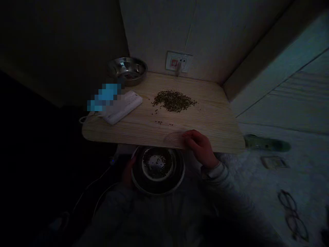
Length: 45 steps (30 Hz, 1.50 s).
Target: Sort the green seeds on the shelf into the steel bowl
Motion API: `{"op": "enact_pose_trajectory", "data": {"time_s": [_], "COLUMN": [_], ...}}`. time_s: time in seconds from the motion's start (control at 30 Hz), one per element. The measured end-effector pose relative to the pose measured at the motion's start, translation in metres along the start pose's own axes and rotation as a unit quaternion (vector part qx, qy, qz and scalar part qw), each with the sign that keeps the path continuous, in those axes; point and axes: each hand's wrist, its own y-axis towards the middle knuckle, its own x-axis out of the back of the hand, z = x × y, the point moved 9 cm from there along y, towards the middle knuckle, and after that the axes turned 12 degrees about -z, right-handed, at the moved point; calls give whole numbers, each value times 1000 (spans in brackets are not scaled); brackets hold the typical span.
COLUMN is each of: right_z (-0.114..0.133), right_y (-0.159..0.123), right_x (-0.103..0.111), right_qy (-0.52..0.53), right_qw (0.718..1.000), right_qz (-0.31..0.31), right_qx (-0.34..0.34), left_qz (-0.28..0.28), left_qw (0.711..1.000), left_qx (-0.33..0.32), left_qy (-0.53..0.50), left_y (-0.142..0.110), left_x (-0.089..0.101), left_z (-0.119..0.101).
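Note:
A pile of small dark grains (174, 100) lies on a light wooden table (210, 120). Below the table's near edge my left hand (128, 172) grips the rim of a metal bowl (157, 171) with some grains in it. At the same edge, just above the bowl, my right hand (200, 147) pinches a thin clear curved piece (173, 139) that rests on the table top. The room is dim.
A second steel bowl (127, 70) stands at the table's back left, next to a white power strip (122, 106) and a blurred blue patch. A wall socket (178, 61) sits behind. Glasses (293, 214) and a green object (267, 143) lie on the bed at right.

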Motion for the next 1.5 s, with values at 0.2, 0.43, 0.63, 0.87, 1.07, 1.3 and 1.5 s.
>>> {"op": "enact_pose_trajectory", "data": {"time_s": [0.2,0.43,0.63,0.87,1.07,1.3,1.5], "right_z": [3,16,26,26,20,15,10], "right_y": [-6,-5,6,17,15,10,7], "right_x": [-10,-24,-38,-38,-31,-18,-3], "right_qy": [-21,-127,-196,-264,-296,-326,-332], "right_qw": [998,985,972,960,949,939,937], "right_qz": [57,62,38,-27,-79,-97,-108], "right_qx": [22,102,121,95,72,46,34], "left_qz": [-16,43,74,109,140,140,133], "left_qw": [1000,999,993,987,983,983,985], "left_qx": [-2,-28,-90,-117,-116,-122,-107], "left_qy": [11,15,14,11,1,13,19], "left_y": [-8,-16,-29,-34,-27,-30,-30], "left_x": [1,-9,-16,-20,-24,-23,-22], "left_z": [-4,-5,-17,-22,-25,-25,-23]}}
